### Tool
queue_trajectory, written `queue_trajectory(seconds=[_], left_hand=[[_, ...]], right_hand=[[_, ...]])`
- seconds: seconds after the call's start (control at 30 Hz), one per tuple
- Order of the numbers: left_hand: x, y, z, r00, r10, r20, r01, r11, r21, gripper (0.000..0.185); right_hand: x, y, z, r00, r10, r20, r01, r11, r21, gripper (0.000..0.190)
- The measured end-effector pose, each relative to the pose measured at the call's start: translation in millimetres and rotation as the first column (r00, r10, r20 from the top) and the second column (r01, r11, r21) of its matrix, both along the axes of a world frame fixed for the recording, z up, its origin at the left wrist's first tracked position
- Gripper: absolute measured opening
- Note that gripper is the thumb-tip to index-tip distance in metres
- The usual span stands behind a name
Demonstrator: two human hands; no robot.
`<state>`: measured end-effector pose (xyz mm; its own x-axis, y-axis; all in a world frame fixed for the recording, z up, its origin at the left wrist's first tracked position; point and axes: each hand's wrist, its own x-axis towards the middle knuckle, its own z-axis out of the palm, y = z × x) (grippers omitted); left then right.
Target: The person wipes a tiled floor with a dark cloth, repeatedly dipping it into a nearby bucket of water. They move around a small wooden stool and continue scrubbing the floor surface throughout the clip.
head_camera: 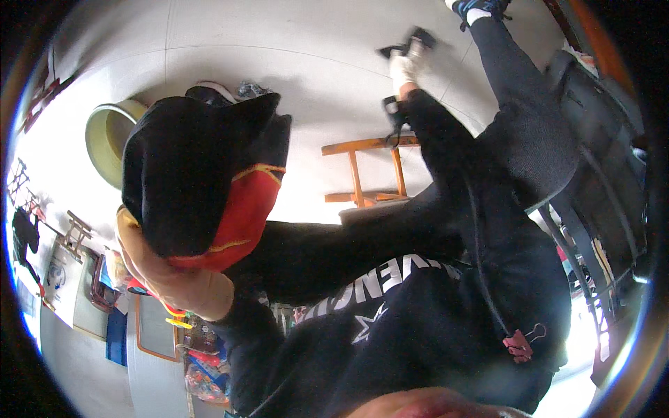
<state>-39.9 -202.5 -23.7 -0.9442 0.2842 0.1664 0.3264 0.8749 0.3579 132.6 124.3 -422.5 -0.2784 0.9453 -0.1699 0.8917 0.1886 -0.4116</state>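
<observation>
My left hand (177, 279), in a pale glove, grips a black fabric item (183, 172) with a red panel and yellow trim from below, at left. Its exact kind cannot be told. My right hand (406, 70), also in a pale glove, reaches out over the floor at the upper middle, its fingers around a small black object (420, 37) blurred by motion. A black strap with a pale part (393, 107) is at my right wrist. The two hands are far apart.
A wooden stool (355, 170) lies on its side near my legs. A yellow-green basin (99, 138) stands behind the black item. A black padded chair or bag (601, 141) is at right. Bagged goods (206, 379) and a framed panel (157, 326) are at lower left.
</observation>
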Motion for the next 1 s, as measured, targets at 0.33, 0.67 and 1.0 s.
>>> queue_trajectory(seconds=[0.33, 0.67, 1.0], left_hand=[[-1.3, 17.4, 3.0, 0.998, -0.059, -0.031, 0.060, 0.997, 0.042, 0.054], [2.1, 15.1, 8.5, 0.994, -0.020, -0.109, 0.003, 0.987, -0.162, 0.049], [-10.6, 18.7, 7.9, 0.906, 0.126, 0.403, -0.366, 0.709, 0.602, 0.047]], right_hand=[[-118.3, -131.8, 28.5, 0.741, 0.525, -0.419, -0.670, 0.625, -0.401, 0.041], [-107.1, 28.7, 7.1, 0.947, 0.317, 0.043, -0.312, 0.946, -0.092, 0.078], [-212.2, -193.1, 24.9, 0.797, 0.508, -0.326, -0.582, 0.506, -0.636, 0.024]])
